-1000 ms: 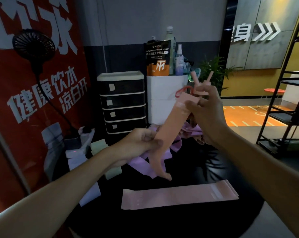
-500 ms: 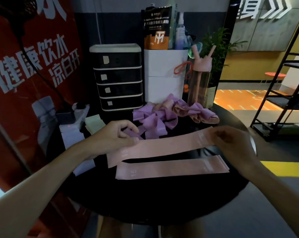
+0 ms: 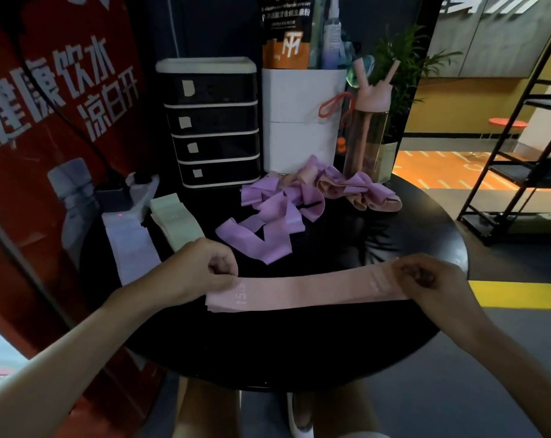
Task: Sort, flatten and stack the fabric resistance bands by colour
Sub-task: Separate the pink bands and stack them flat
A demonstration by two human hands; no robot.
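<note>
Both hands well apart, each clamped on one end of the pink band [image 3: 302,292]: left hand [image 3: 204,271] with fingers curled, pinching the left end near the printed "15", right hand [image 3: 426,279] pinching the right end by the stitched seam. Pink band is stretched flat along the front of the round black surface [image 3: 299,352]; layered pink edges show under its left end, cannot tell how many bands lie beneath. Behind it, loose purple bands [image 3: 268,226] in a crumpled heap mid-surface, and a second tangle of purple and peach bands [image 3: 359,191] just beside the pink bottle [image 3: 367,134]. Left side: flat pale green stack [image 3: 176,221], then a whitish stack [image 3: 132,248] near the surface edge, next to a power strip [image 3: 125,194]. Black drawer unit [image 3: 211,121] and white box [image 3: 302,121] at the back
</note>
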